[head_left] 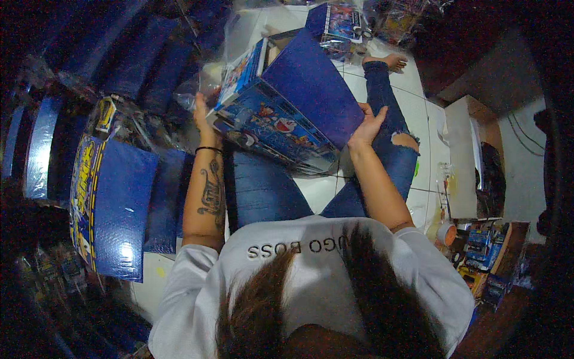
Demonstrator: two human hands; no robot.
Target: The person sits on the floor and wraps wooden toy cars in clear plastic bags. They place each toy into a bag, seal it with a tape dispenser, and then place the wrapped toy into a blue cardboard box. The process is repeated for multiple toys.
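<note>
Between my two hands, a large blue cardboard box (314, 90) with colourful cartoon prints is tilted above my lap. My left hand (205, 119) supports its left edge, with part of the fingers hidden behind the box. On the opposite side, my right hand (366, 127) grips the lower right corner, thumb outside. Blue-and-white printed flat items (242, 72) show along the box's upper left side. Crumpled clear plastic (190, 91) lies close to my left hand.
Plastic-wrapped blue boxes (116, 203) stand on my left. Another blue printed box (341, 24) is on the white tiled floor (317, 190) beyond. To the right are an open pale carton (463, 158), a tape roll (445, 234) and several small packages (485, 245).
</note>
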